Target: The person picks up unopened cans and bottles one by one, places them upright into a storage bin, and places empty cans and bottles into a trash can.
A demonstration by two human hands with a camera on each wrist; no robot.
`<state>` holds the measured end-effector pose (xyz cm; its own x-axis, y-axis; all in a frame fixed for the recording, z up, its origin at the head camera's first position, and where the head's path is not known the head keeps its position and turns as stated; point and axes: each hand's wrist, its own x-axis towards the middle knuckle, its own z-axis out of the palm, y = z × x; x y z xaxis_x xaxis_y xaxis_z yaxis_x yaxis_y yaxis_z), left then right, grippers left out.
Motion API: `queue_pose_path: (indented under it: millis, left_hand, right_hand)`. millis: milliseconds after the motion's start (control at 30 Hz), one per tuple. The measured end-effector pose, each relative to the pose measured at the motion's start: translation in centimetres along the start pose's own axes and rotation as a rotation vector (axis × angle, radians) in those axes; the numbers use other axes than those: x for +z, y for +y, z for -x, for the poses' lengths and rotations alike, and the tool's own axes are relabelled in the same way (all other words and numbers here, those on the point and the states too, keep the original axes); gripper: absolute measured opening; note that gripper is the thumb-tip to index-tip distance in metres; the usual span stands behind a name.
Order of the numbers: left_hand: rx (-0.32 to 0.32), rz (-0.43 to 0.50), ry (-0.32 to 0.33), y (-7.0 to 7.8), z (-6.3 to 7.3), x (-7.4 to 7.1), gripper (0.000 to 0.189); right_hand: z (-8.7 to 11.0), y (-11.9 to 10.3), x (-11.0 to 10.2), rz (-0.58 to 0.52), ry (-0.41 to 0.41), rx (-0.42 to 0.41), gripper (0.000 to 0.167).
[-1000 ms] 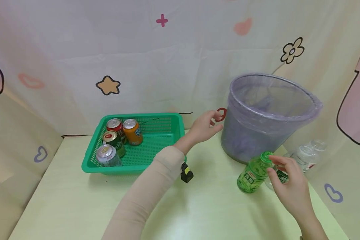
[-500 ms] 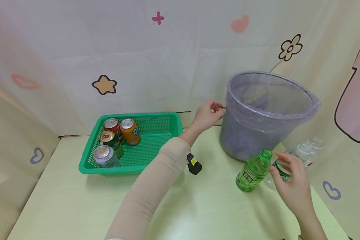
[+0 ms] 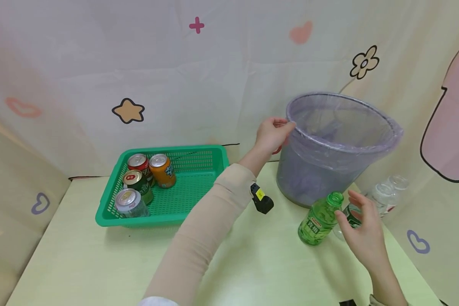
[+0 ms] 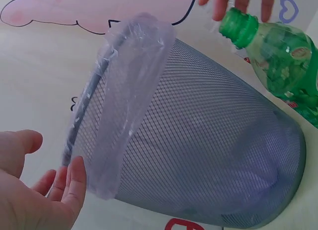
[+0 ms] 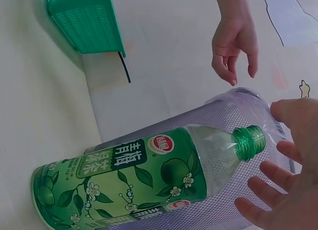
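Beside the mesh waste bin, my left hand is raised to the rim's left side, with its fingertips right at the purple plastic liner. A gap shows between its thumb and fingers in the left wrist view. My right hand hovers beside a green tea bottle, its thumb and fingers spread around the neck's side without closing. The bottle stands upright in front of the bin; its green threaded neck has no cap on it in the right wrist view.
Left of the bin sits a green plastic basket with several drink cans, including an orange can. Clear bottles stand behind my right hand. A patterned curtain borders the table at the back and sides.
My left hand has moved up and right to the bin's rim. My right hand's fingers have drawn slightly away from the green bottle's neck. The head view has shifted a little.
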<state>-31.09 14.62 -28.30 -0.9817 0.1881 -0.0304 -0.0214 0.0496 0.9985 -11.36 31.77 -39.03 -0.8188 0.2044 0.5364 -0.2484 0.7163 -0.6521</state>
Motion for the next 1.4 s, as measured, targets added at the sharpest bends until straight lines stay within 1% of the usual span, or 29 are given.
queue_pose_path:
  millis: [67, 233, 333, 500, 600, 767, 1000, 1067, 1300, 1400]
  left_hand:
    - [-0.004, 0.012, 0.034, 0.5, -0.1, 0.5, 0.029]
    - [-0.029, -0.041, 0.104, 1.3, -0.2, 1.7, 0.038]
    - [-0.043, -0.058, 0.132, 1.3, -0.2, 2.2, 0.038]
    - [-0.044, -0.067, 0.206, 1.1, -0.3, 2.9, 0.035]
    - [-0.06, -0.081, 0.227, 1.2, -0.5, 3.2, 0.033]
    - [-0.099, -0.071, 0.224, 1.4, -0.9, 3.6, 0.029]
    - [-0.145, 0.009, 0.211, 0.9, -1.6, 3.8, 0.022]
    - [-0.148, 0.023, 0.211, 0.7, -1.8, 3.8, 0.022]
    - [-0.142, 0.135, 0.185, 0.5, -2.3, 3.9, 0.031]
    - [-0.141, 0.148, 0.171, 0.5, -2.3, 4.0, 0.033]
  right_hand:
    - [-0.2, 0.1, 0.1, 0.005, -0.014, 0.016, 0.059]
    - [-0.4, 0.7, 0.6, 0.002, -0.038, 0.069, 0.059]
    - [-0.4, 1.1, 0.8, -0.007, -0.051, 0.099, 0.06]
    - [-0.2, 1.6, 1.0, -0.033, -0.081, 0.129, 0.062]
    - [-0.1, 1.9, 1.1, -0.046, -0.089, 0.142, 0.064]
    - [0.2, 2.3, 1.2, -0.066, -0.093, 0.157, 0.066]
    - [0.7, 2.5, 1.3, -0.083, -0.118, 0.189, 0.071]
    - [0.8, 2.6, 1.4, -0.098, -0.119, 0.192, 0.071]
    - [0.9, 3.0, 1.9, -0.133, -0.118, 0.218, 0.076]
    - [0.9, 3.1, 2.0, -0.149, -0.113, 0.227, 0.079]
